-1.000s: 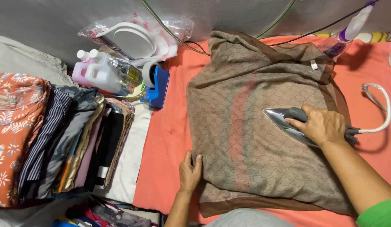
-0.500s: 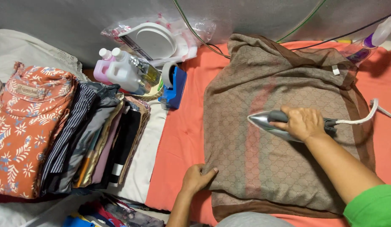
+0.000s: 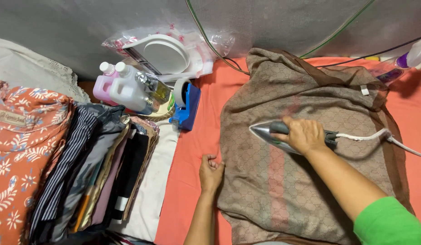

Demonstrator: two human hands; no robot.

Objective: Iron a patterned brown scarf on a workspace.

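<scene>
One iron [image 3: 274, 134], one brown cloth [image 3: 305, 181], two plastic bottles [image 3: 124, 88], one tape dispenser [image 3: 185, 106].

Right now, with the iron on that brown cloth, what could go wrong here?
The left hand rests at the brown cloth's edge, ahead of the iron's tip, so a long stroke might burn the fingers. The white cord trails across the cloth and could snag or drag it. The cloth looks thin; lingering may scorch it.

An orange-covered ironing surface [image 3: 197, 181] carried a brown patterned scarf [image 3: 305, 181], a blue tape dispenser [image 3: 187, 106] and a row of folded clothes [image 3: 83, 172].
</scene>
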